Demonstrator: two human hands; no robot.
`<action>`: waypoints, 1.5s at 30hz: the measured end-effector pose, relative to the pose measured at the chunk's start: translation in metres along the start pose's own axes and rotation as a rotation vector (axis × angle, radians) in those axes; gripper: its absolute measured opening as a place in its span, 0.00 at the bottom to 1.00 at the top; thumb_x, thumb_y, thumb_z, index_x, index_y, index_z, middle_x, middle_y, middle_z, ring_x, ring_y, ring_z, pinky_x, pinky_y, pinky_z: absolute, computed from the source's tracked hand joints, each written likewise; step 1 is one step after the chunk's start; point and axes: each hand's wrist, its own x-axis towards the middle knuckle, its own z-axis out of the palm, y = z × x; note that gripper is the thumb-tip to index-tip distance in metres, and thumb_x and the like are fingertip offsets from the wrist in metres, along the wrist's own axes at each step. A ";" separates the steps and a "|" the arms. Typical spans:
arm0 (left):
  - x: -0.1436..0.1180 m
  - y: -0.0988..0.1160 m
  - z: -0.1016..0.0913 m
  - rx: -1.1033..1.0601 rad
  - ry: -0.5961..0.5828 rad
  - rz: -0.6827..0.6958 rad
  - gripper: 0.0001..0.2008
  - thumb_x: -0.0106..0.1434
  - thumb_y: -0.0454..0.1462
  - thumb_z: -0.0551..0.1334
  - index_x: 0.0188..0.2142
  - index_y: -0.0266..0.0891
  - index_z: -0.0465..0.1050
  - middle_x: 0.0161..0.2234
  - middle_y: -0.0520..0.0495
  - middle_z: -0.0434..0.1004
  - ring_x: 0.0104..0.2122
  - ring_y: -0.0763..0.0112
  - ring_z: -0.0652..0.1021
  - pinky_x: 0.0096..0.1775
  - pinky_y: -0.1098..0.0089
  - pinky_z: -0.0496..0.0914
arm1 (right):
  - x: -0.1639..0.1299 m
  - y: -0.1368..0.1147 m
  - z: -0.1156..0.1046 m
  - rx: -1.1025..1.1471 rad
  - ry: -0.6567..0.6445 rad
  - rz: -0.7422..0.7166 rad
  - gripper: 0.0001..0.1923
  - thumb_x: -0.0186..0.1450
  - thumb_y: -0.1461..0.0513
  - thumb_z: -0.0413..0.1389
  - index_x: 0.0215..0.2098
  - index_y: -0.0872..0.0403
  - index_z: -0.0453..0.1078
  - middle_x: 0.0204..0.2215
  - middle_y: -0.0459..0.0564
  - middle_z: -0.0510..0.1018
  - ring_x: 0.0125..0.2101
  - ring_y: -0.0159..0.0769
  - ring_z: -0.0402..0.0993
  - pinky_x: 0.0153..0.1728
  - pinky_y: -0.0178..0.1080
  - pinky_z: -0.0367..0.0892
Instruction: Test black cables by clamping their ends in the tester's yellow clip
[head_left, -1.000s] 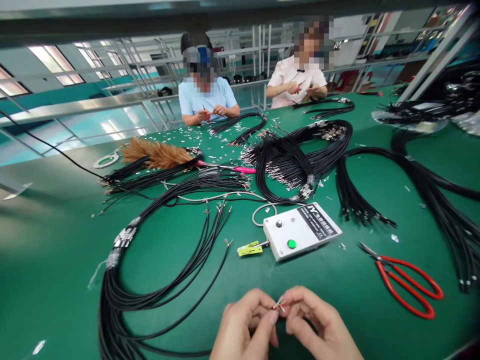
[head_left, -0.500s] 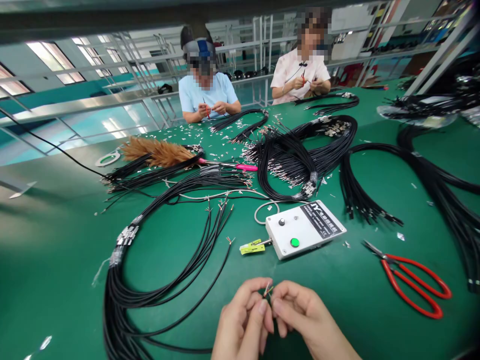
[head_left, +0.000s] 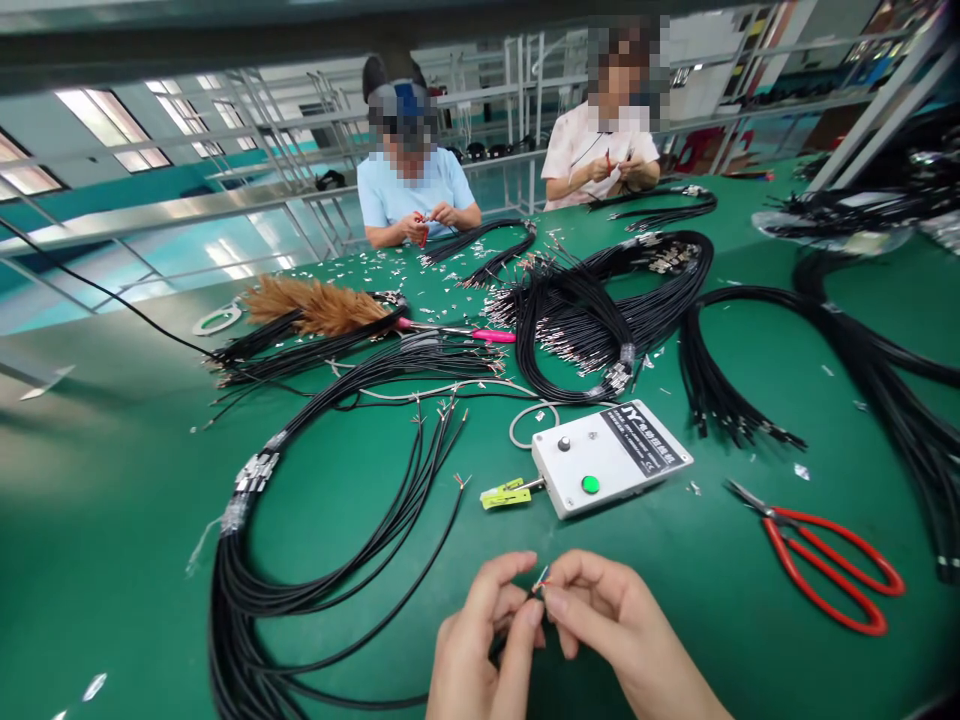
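Near the bottom centre, my left hand [head_left: 484, 635] grips a black cable [head_left: 535, 592] close to its stripped end. Thin coloured wires [head_left: 544, 582], red and blue among them, fan out of that end. My right hand [head_left: 611, 620] pinches these wires between thumb and index finger, close against the left fingertips. Just beyond the hands is a white control box [head_left: 600, 455] with a green button and a black knob. From its left side sticks a yellow-green clip-like piece [head_left: 506, 495]. Red-handled scissors [head_left: 821, 565] lie on the right.
A looped bundle of black cables [head_left: 232, 590] curves along the left on the green table [head_left: 112, 540]. More cable bundles [head_left: 622, 300] lie farther back, beside a brown duster [head_left: 315, 305] with a pink handle. Across the table two people [head_left: 420, 195] work with their hands.
The wires between my fingers have shifted: a red one now points toward my right thumb, and more of the black cable shows. The co-worker in blue has lowered the hands slightly.
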 end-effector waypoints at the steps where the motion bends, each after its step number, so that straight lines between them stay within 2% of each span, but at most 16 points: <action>1: -0.001 -0.002 0.001 0.022 0.015 0.019 0.14 0.68 0.45 0.59 0.49 0.44 0.71 0.22 0.55 0.72 0.18 0.77 0.66 0.21 0.77 0.61 | 0.001 0.000 0.001 0.019 -0.011 0.015 0.19 0.57 0.49 0.66 0.29 0.55 0.71 0.16 0.39 0.67 0.22 0.27 0.64 0.28 0.32 0.59; 4: -0.004 -0.009 0.002 0.025 0.043 0.034 0.14 0.69 0.44 0.58 0.52 0.45 0.69 0.23 0.55 0.72 0.19 0.76 0.66 0.23 0.76 0.62 | 0.002 -0.002 0.002 0.114 -0.054 0.090 0.19 0.55 0.50 0.67 0.28 0.56 0.70 0.16 0.38 0.67 0.18 0.24 0.58 0.26 0.31 0.56; 7: -0.004 -0.012 0.000 -0.034 0.009 0.008 0.13 0.69 0.43 0.57 0.51 0.46 0.70 0.26 0.54 0.70 0.22 0.75 0.68 0.27 0.76 0.65 | 0.003 -0.002 0.000 0.166 -0.091 0.168 0.19 0.53 0.51 0.67 0.26 0.56 0.69 0.16 0.39 0.67 0.17 0.22 0.55 0.23 0.30 0.51; 11: 0.002 -0.006 -0.007 -0.084 -0.130 0.012 0.12 0.67 0.43 0.60 0.48 0.45 0.76 0.35 0.48 0.71 0.33 0.69 0.74 0.37 0.73 0.69 | 0.005 0.000 -0.006 0.159 -0.150 0.194 0.17 0.54 0.53 0.67 0.26 0.58 0.70 0.18 0.40 0.66 0.18 0.22 0.54 0.22 0.29 0.49; 14: 0.007 0.001 -0.010 -0.209 -0.262 -0.050 0.14 0.64 0.45 0.63 0.46 0.44 0.78 0.38 0.46 0.70 0.38 0.66 0.74 0.41 0.71 0.69 | 0.007 0.002 -0.009 0.165 -0.211 0.214 0.17 0.53 0.53 0.66 0.27 0.59 0.71 0.19 0.41 0.66 0.18 0.22 0.53 0.21 0.29 0.48; 20: 0.012 0.013 -0.003 -0.400 -0.308 -0.249 0.14 0.55 0.46 0.71 0.34 0.38 0.77 0.31 0.51 0.68 0.29 0.74 0.72 0.34 0.74 0.67 | 0.006 0.006 -0.010 0.128 -0.220 0.244 0.14 0.52 0.59 0.65 0.21 0.56 0.65 0.16 0.39 0.64 0.17 0.23 0.53 0.20 0.30 0.46; 23: 0.014 0.017 -0.002 -0.472 -0.286 -0.323 0.16 0.51 0.44 0.75 0.29 0.35 0.75 0.27 0.54 0.68 0.26 0.78 0.70 0.31 0.77 0.65 | 0.004 0.004 -0.010 0.066 -0.210 0.230 0.13 0.52 0.59 0.65 0.22 0.56 0.66 0.16 0.39 0.65 0.17 0.22 0.55 0.21 0.30 0.48; 27: 0.015 0.015 -0.005 -0.473 -0.238 -0.411 0.19 0.49 0.45 0.76 0.27 0.35 0.72 0.22 0.56 0.67 0.18 0.83 0.66 0.20 0.81 0.59 | 0.003 -0.001 -0.009 -0.060 -0.197 0.197 0.16 0.53 0.55 0.66 0.25 0.57 0.67 0.18 0.41 0.70 0.18 0.23 0.58 0.22 0.30 0.52; 30: 0.013 0.012 -0.005 -0.492 -0.204 -0.449 0.19 0.52 0.47 0.73 0.29 0.36 0.70 0.17 0.56 0.68 0.15 0.81 0.68 0.18 0.81 0.59 | 0.003 -0.006 -0.009 -0.176 -0.204 0.152 0.15 0.56 0.54 0.63 0.27 0.56 0.66 0.19 0.43 0.72 0.19 0.26 0.62 0.23 0.31 0.55; 34: 0.011 0.012 -0.004 -0.511 -0.078 -0.391 0.19 0.52 0.46 0.73 0.27 0.36 0.68 0.26 0.55 0.72 0.13 0.81 0.72 0.15 0.81 0.61 | 0.002 -0.013 -0.011 -0.456 -0.163 0.051 0.08 0.60 0.59 0.57 0.27 0.55 0.67 0.18 0.40 0.67 0.21 0.28 0.62 0.25 0.33 0.56; 38: 0.006 0.006 -0.003 -0.408 -0.010 -0.301 0.19 0.54 0.47 0.72 0.27 0.36 0.68 0.29 0.56 0.69 0.13 0.83 0.73 0.15 0.81 0.61 | 0.004 -0.020 -0.013 -0.802 -0.189 -0.189 0.06 0.62 0.65 0.54 0.27 0.53 0.67 0.25 0.42 0.70 0.27 0.30 0.67 0.30 0.34 0.60; 42: 0.001 -0.008 -0.002 -0.197 0.091 -0.140 0.18 0.59 0.48 0.67 0.27 0.36 0.69 0.31 0.55 0.66 0.15 0.84 0.71 0.16 0.81 0.60 | 0.008 -0.018 -0.015 -1.170 -0.215 -0.400 0.06 0.64 0.67 0.51 0.30 0.52 0.66 0.26 0.41 0.71 0.26 0.30 0.67 0.33 0.37 0.58; 45: 0.000 -0.018 -0.003 -0.183 0.080 -0.214 0.18 0.60 0.49 0.66 0.28 0.37 0.67 0.22 0.57 0.68 0.12 0.84 0.67 0.15 0.82 0.56 | 0.011 -0.012 -0.015 -1.293 -0.214 -0.493 0.06 0.66 0.67 0.51 0.32 0.53 0.66 0.27 0.42 0.72 0.26 0.30 0.67 0.33 0.37 0.57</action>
